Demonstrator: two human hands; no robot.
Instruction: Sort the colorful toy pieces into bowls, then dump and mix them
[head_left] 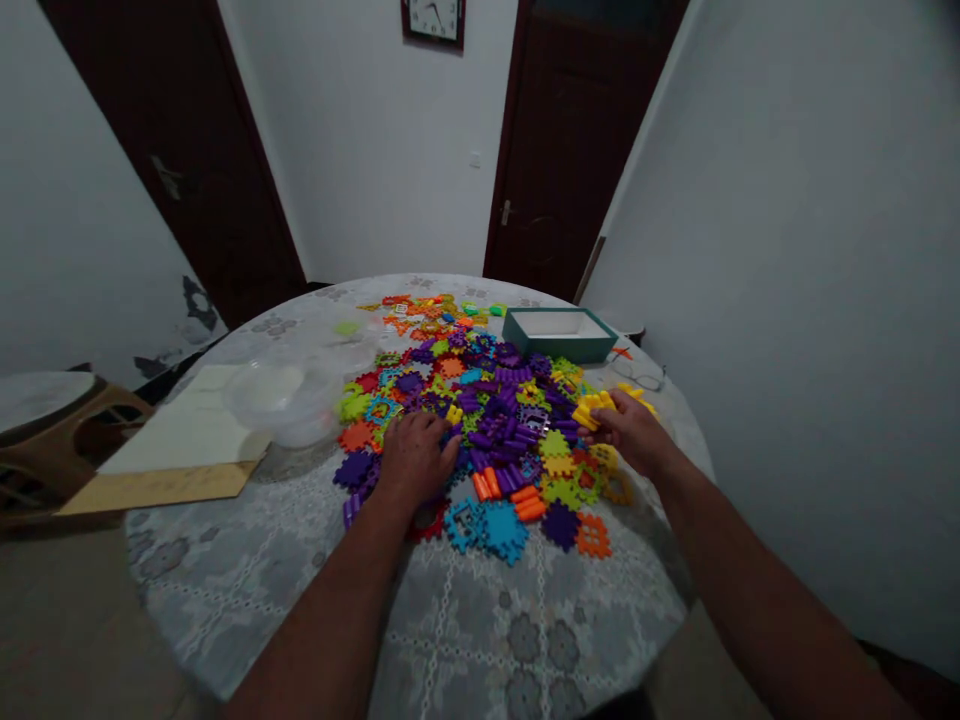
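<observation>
A heap of colourful plastic building pieces [495, 430], mostly gear-edged squares and ribbed connectors, covers the middle of the round table. My left hand [416, 455] rests palm down on the heap's left side, thumb apart from the bent fingers; its fingertips are partly hidden. Just beyond them lies a small yellow connector [454, 414]. On the right, my right hand [630, 432] pinches a yellow ribbed connector piece [592, 409] above the heap's edge. Purple connectors [502, 425] lie between both hands. Orange connectors [487, 484] and a light blue gear piece [504, 530] sit nearer me.
A green open box [562, 346] with a white inside stands behind the heap at right, near a pair of glasses [637, 376]. Clear plastic tubs [285, 400] and a cardboard sheet [176, 480] lie left. More pieces [427, 318] spread at the back of the patterned tablecloth [480, 640].
</observation>
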